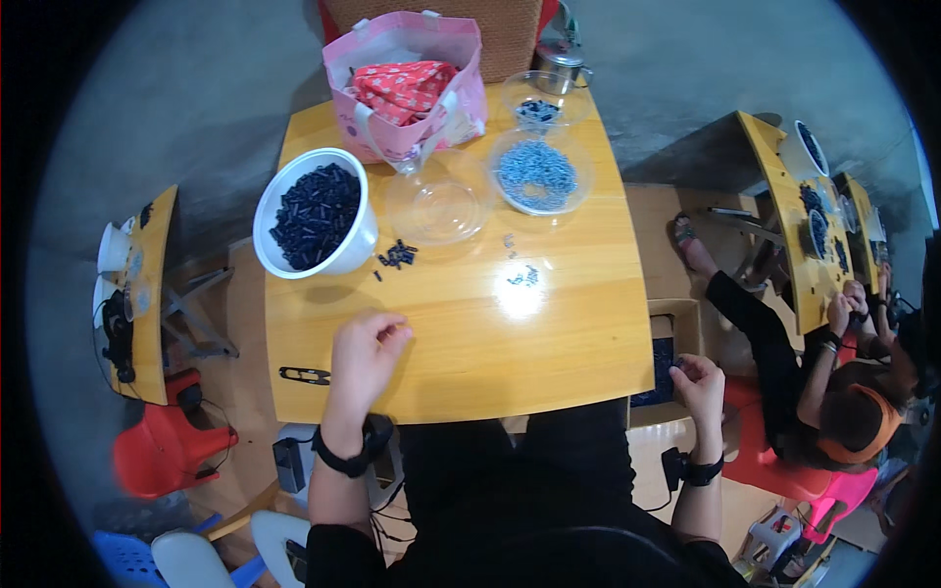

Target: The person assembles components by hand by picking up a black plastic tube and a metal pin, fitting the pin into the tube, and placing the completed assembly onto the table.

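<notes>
My left hand (371, 358) hovers over the near left of the yellow wooden table, fingers curled and pressed together. Whatever it may hold is hidden or too small to name. Beyond it lie a few small dark cylindrical pieces (397, 255) beside a white tub (368, 235) full of similar pieces. Off the table's right edge, my right hand (698, 385) is closed in a pinch above an open cardboard box (676, 314) with dark blue contents. A tiny dark spot shows at its fingertips, too small to name. Small silvery metal parts (524, 277) lie mid-table.
Black thread snips (305, 375) lie at the left edge. At the back stand a clear bowl (441, 220), a bowl of bluish metal parts (537, 176), another bowl (539, 110), a pink bag (407, 88) and a metal cup (561, 64). A person (853, 421) sits at right.
</notes>
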Available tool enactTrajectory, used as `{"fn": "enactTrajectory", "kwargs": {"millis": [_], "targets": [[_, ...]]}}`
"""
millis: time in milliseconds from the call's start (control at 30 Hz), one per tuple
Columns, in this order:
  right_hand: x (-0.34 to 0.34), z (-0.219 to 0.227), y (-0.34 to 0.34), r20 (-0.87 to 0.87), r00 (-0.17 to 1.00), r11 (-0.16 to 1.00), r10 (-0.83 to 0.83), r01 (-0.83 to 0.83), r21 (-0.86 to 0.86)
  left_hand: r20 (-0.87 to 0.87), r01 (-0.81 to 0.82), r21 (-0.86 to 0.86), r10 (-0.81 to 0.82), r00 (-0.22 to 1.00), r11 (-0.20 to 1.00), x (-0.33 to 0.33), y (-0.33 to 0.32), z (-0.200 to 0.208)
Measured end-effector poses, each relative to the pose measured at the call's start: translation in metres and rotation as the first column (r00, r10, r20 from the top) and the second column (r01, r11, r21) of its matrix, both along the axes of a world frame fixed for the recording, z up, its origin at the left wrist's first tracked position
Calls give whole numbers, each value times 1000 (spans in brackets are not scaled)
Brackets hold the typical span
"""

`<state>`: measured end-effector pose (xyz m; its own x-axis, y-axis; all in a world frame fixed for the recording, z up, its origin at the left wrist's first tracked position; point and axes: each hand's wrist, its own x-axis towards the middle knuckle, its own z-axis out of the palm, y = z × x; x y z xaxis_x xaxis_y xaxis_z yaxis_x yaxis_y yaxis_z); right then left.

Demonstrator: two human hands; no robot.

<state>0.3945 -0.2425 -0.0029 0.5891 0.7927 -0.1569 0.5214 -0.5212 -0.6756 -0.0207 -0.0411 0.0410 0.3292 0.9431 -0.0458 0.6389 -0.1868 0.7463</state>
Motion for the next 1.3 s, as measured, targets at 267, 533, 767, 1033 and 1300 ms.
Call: {"fn": "enactTrajectory", "kwargs": {"millis": [267, 533, 767, 1033, 1300], "targets": [[-91, 25, 118, -4, 949, 903, 314, -298, 309, -253, -109, 174, 151, 956, 979, -5, 57, -26], [-157, 5, 218, 295, 858, 774, 421, -509, 376, -209, -68, 262, 125, 970, 963, 4, 63, -44], [-159, -15, 229, 314, 818, 771, 481, -566, 294, -141, -43, 80, 54, 988, 996, 13, 53, -43], [-158, -12, 230, 357, 794, 745, 493, -597, 298, -270, 24, 378, 85, 959, 926, 36, 68, -30], [-145, 18, 186, 121, 875, 767, 469, -471, 436, -193, 131, 248, -84, 978, 960, 44, 59, -37]]}}
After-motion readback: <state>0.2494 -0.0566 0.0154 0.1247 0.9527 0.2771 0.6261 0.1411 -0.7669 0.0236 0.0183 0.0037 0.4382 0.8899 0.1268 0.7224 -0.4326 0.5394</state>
